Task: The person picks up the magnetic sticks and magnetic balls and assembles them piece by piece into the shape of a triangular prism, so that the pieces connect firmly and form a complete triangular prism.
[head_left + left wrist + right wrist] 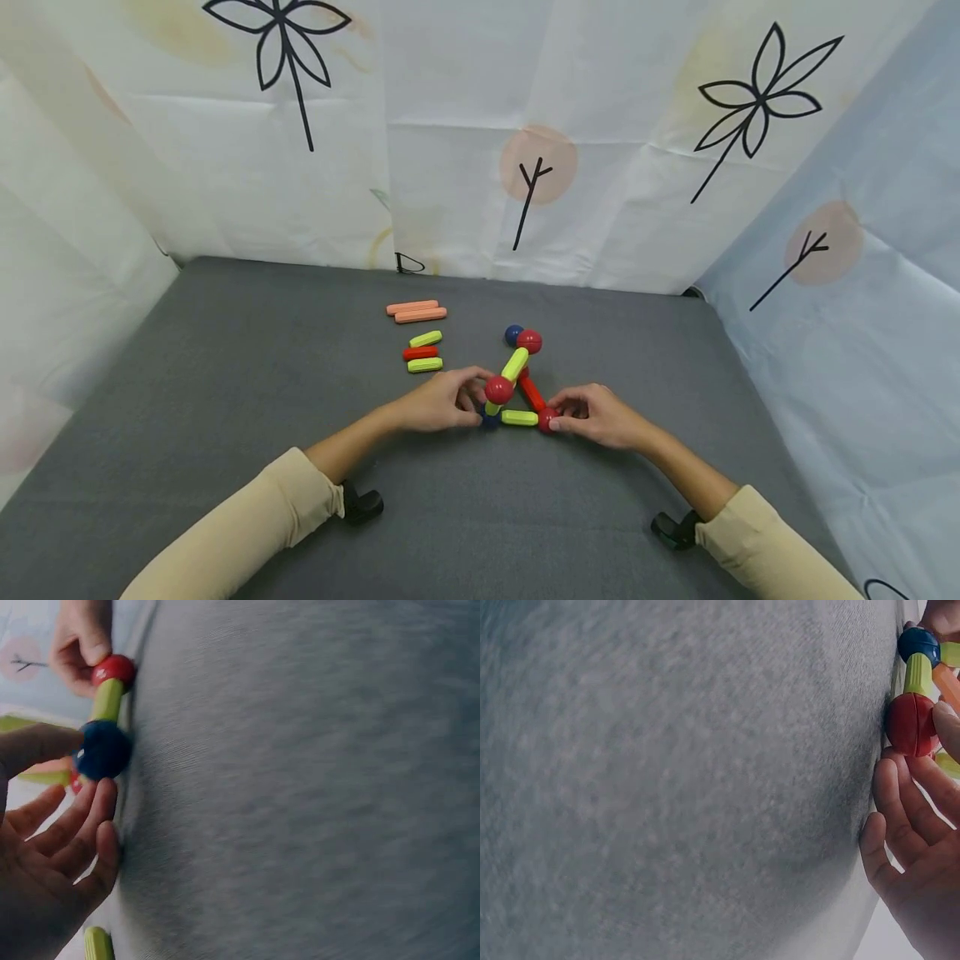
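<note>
A frame of coloured rods and balls, apparently a magnetic building set, stands mid-table in the head view. My left hand (442, 402) pinches its front blue ball (105, 754) between thumb and fingers. Across from it, my right hand (606, 417) pinches a red ball (910, 724) at the front right corner. A yellow-green rod (520, 417) links these two balls. Above the blue ball sits a raised red ball (498, 390), from which another yellow-green rod (516, 363) slants backward. A red rod (532, 392) runs back from the right corner. Fingers partly hide the lower joints.
Behind the left hand lie loose short rods: a yellow-green one (425, 338), a red one (420, 353) and another yellow-green one (424, 365). Two longer orange rods (420, 315) lie farther back. Patterned white cloth (450, 192) rises behind the grey table (225, 375).
</note>
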{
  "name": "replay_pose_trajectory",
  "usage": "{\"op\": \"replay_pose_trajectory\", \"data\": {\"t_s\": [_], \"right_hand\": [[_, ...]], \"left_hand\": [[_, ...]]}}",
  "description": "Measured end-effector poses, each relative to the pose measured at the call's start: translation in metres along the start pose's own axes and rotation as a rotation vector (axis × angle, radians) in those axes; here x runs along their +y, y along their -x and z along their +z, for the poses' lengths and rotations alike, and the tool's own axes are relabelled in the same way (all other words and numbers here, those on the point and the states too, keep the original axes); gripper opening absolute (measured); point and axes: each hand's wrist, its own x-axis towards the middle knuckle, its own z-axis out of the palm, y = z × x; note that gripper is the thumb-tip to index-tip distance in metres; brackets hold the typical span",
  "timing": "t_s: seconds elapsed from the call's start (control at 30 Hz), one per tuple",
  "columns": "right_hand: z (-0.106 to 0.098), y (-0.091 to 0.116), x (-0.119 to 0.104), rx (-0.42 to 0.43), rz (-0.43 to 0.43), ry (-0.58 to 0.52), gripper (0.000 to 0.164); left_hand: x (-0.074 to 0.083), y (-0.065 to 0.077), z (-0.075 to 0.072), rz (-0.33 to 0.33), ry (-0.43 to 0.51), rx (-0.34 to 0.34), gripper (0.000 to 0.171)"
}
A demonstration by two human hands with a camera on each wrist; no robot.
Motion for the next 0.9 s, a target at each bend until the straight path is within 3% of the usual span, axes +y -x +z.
{"op": "replay_pose_trajectory", "data": {"t_s": [0.1, 0.27, 0.4, 0.67, 0.77, 0.9], "right_hand": [[0.004, -0.001, -0.003, 0.002, -0.011, 0.022, 0.022], [0.013, -0.004, -0.009, -0.029, -0.034, 0.051, 0.021], [0.012, -0.005, -0.01, -0.019, -0.028, 0.054, 0.02], [-0.004, -0.022, 0.002, 0.175, 0.043, 0.082, 0.034], [-0.007, -0.028, 0.005, 0.162, 0.048, 0.043, 0.041], [-0.009, -0.034, 0.005, 0.095, 0.043, -0.013, 0.037]], "left_hand": [[-0.001, 0.001, 0.005, 0.008, -0.089, 0.035, 0.069], [-0.002, 0.001, 0.006, -0.002, -0.156, 0.129, 0.071], [-0.004, -0.001, 0.002, -0.004, -0.144, 0.181, 0.067], [-0.009, -0.012, -0.003, 0.0, -0.112, 0.237, 0.062], [-0.01, -0.018, -0.002, 0.013, -0.097, 0.248, 0.06], [-0.01, -0.023, -0.001, 0.031, -0.078, 0.253, 0.056]]}}
